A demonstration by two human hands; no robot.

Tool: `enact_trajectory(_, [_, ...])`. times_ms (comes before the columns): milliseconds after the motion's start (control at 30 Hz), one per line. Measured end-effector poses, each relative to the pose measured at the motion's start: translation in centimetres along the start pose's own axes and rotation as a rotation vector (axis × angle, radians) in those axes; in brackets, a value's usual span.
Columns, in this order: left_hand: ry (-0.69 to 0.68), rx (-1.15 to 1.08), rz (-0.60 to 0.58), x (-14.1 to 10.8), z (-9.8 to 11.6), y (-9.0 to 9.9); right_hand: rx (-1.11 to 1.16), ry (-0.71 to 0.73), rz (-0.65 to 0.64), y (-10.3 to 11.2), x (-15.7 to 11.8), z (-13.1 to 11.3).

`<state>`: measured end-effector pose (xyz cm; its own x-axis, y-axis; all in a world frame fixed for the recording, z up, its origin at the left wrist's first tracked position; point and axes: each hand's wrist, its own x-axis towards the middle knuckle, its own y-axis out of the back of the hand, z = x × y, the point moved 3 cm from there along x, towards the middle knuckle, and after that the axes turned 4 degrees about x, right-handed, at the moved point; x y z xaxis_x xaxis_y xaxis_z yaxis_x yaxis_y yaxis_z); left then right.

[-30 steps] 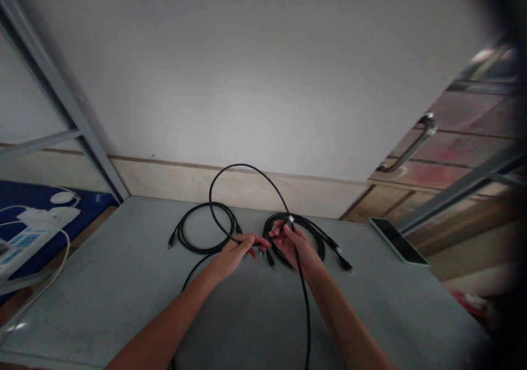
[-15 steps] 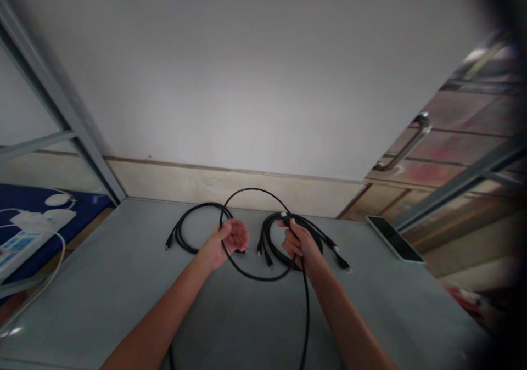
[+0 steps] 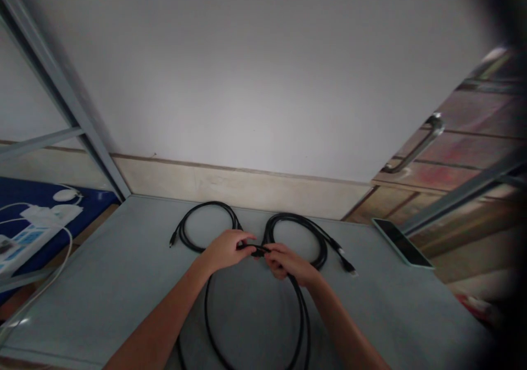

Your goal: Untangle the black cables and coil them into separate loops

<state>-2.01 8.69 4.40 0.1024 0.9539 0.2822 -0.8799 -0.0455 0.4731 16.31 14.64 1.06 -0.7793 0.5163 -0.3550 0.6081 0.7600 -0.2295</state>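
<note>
Between my hands is a black cable (image 3: 302,309), its loop hanging down toward the bottom of the view. My left hand (image 3: 228,248) pinches a stretch of it with thumb and fingers. Close by, my right hand (image 3: 288,261) is closed around the cable near a dark connector end, partly hidden by the fingers. Behind my left hand lies a coiled black cable (image 3: 190,212), with a plug at its left. Another set of coiled black cables (image 3: 288,216) lies behind my right hand, with plug ends pointing right.
A phone (image 3: 401,242) lies at the right edge of the grey table (image 3: 123,282). On a blue surface to the left sits a white power strip (image 3: 37,233) with a white cord. A pale wall (image 3: 255,84) rises behind, with metal frame bars at both sides.
My left hand has turned over and closed on the cable. Both hands have come together, and the cable's raised loop now hangs below them. The view has shifted slightly.
</note>
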Motion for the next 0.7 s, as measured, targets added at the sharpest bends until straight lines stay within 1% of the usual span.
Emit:
enact_trajectory(33, [-0.045,0.032,-0.027,-0.1,0.2,-0.5,0.001,0.0,-0.015,-0.1,0.0,0.1])
enact_trajectory(100, [-0.089,0.069,-0.076,-0.1,0.4,-1.4,-0.014,0.021,-0.059,-0.3,0.1,0.0])
enact_trajectory(200, [-0.077,0.085,-0.069,0.1,0.3,-1.7,-0.071,0.095,-0.077,-0.1,0.0,-0.3])
enact_trajectory(267, [-0.042,0.051,-0.039,0.3,0.3,-1.2,-0.066,0.141,-0.053,0.4,-0.2,-0.8])
enact_trajectory(333, [0.004,0.002,0.021,0.5,0.3,-0.1,-0.014,0.166,-0.025,1.1,-0.5,-1.3])
enact_trajectory(433, [0.077,-0.092,0.207,0.8,0.1,2.0,0.073,0.21,0.038,2.4,-1.2,-2.3])
enact_trajectory(500, [0.12,-0.137,0.348,0.8,-0.6,3.3,0.116,0.247,0.085,3.5,-1.8,-2.9])
enact_trajectory(567, [0.158,-0.139,0.448,0.8,-1.4,4.2,0.15,0.282,0.144,4.5,-2.3,-3.5])
enact_trajectory(600, [0.177,-0.142,0.472,0.8,-1.8,4.5,0.162,0.3,0.178,5.0,-2.5,-3.6])
enact_trajectory(633, [0.198,-0.161,0.471,0.7,-2.1,4.6,0.17,0.316,0.211,5.4,-2.7,-3.8])
enact_trajectory(667, [0.224,-0.201,0.44,0.7,-2.4,4.5,0.176,0.329,0.239,5.8,-2.8,-3.8])
enact_trajectory(700, [0.252,-0.256,0.38,0.7,-2.6,4.3,0.178,0.338,0.261,6.1,-2.9,-3.8])
